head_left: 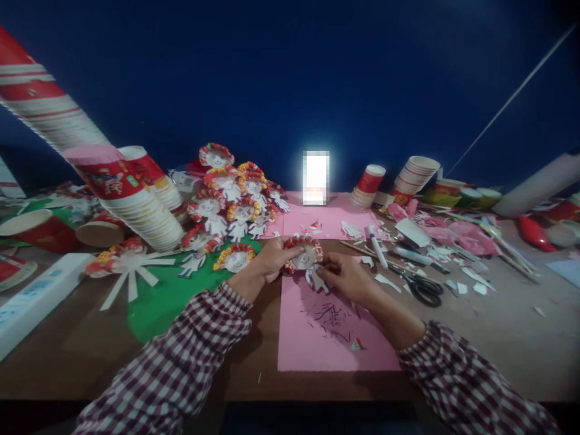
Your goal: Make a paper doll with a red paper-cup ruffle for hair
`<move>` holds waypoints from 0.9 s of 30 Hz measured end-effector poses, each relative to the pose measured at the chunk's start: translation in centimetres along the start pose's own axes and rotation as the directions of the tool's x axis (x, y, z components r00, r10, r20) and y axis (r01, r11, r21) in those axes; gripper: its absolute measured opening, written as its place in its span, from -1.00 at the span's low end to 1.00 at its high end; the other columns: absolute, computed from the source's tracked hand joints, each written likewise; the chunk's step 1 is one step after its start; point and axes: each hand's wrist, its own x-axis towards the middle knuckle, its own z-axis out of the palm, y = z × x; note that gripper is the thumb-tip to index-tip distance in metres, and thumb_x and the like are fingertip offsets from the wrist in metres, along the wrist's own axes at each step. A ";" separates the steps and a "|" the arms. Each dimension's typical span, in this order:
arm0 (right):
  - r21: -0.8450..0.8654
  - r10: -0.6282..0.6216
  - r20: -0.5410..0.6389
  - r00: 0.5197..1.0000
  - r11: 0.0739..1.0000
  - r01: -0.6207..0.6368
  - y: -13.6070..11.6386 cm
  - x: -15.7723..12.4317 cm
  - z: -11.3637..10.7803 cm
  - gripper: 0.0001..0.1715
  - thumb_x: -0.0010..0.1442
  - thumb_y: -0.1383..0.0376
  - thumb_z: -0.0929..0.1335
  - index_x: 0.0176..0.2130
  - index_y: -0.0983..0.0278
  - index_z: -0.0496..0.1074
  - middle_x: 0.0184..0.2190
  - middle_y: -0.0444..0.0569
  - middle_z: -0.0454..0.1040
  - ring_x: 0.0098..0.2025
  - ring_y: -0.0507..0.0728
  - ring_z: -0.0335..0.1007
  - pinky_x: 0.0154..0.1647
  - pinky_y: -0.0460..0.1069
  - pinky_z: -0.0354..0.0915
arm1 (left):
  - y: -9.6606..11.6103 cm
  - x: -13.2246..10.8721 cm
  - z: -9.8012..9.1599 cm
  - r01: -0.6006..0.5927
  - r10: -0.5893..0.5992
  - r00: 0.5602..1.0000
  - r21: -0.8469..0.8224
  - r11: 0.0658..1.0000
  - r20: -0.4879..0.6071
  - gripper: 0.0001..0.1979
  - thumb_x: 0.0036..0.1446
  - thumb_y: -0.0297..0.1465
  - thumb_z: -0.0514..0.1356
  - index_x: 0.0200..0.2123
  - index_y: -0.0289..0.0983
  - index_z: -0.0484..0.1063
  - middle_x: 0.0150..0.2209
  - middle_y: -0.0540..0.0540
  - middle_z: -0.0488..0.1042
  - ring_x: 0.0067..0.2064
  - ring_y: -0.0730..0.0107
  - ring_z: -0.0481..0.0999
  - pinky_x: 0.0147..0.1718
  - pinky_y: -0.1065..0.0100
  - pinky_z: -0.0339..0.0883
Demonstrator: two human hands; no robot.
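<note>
Pink paper (299, 347) lies at the lower centre of the head view, marked with dark scribbled strokes and bearing a small coloured scrap (357, 344). Just above it, at the middle of the frame, is a round paper face (307, 261) ringed in red and yellow. The left hand (270, 261) has this ring clamped at its left side, with the thumb over the front. The right hand (351, 279) has its thumb and fingers drawn together on a white paper body (318, 283), which hangs at the lower right of the face. Whether face and body are joined there cannot be told, as the fingers cover the meeting place.

The step in hand looks like fitting or pressing the body against the ring's lower edge. The next move seems to call for a steady left pinch and light right-hand pressure, since thin paper could bend or slip askew.

Left of centre, similar figures (240, 214) stand heaped beside a green sheet (158, 308). Right of centre lie a marker (377, 248) and black-handled scissors (423, 289) among white scraps. Stacked paper cups (154, 220) lean at the left.
</note>
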 end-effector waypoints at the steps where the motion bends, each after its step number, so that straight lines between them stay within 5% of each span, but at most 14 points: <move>1: -0.003 0.002 0.006 1.000 1.000 -0.002 0.0 0.0 0.0 -0.81 0.14 0.27 0.33 -0.23 0.31 0.43 -0.46 -0.09 0.47 -0.49 0.04 0.35 -0.49 -0.08 0.24 | 0.0 0.0 0.0 -0.003 0.003 1.000 0.003 1.000 -0.001 -0.60 -0.13 -0.44 0.40 -0.16 -0.43 0.52 -0.34 -0.18 0.58 -0.44 0.42 0.53 -0.53 0.47 0.37; 12: 0.028 0.069 -0.003 0.998 0.997 -0.069 -0.7 0.2 -0.3 -0.58 0.08 0.25 0.38 -0.07 0.33 0.30 -0.40 -0.02 0.53 -0.42 0.11 0.46 -0.44 -0.03 0.32 | 0.6 -0.7 0.7 -0.051 0.053 0.998 0.085 0.995 -0.026 -0.76 -0.09 -0.48 0.34 -0.27 -0.39 0.52 -0.43 -0.08 0.56 -0.51 0.48 0.48 -0.55 0.49 0.31; 19: 0.113 0.006 -0.100 0.995 0.994 0.006 -0.4 0.4 0.6 -0.58 0.05 0.27 0.41 -0.10 0.29 0.26 -0.21 0.06 0.55 -0.19 0.16 0.51 -0.20 0.04 0.38 | 0.4 -0.6 0.8 -0.070 0.071 0.997 0.116 0.991 -0.008 -0.79 -0.09 -0.48 0.33 -0.30 -0.38 0.52 -0.39 -0.09 0.57 -0.45 0.45 0.51 -0.46 0.46 0.36; 27: 0.224 0.054 -0.121 0.991 0.974 -0.026 -0.5 0.5 1.1 -0.54 0.01 0.28 0.41 -0.08 0.28 0.28 -0.32 -0.06 0.53 -0.33 0.10 0.48 -0.33 -0.02 0.36 | 0.3 -0.8 1.3 -0.059 0.064 0.998 0.142 0.988 -0.027 -0.78 -0.11 -0.45 0.38 -0.33 -0.35 0.51 -0.48 -0.05 0.52 -0.54 0.49 0.45 -0.56 0.49 0.30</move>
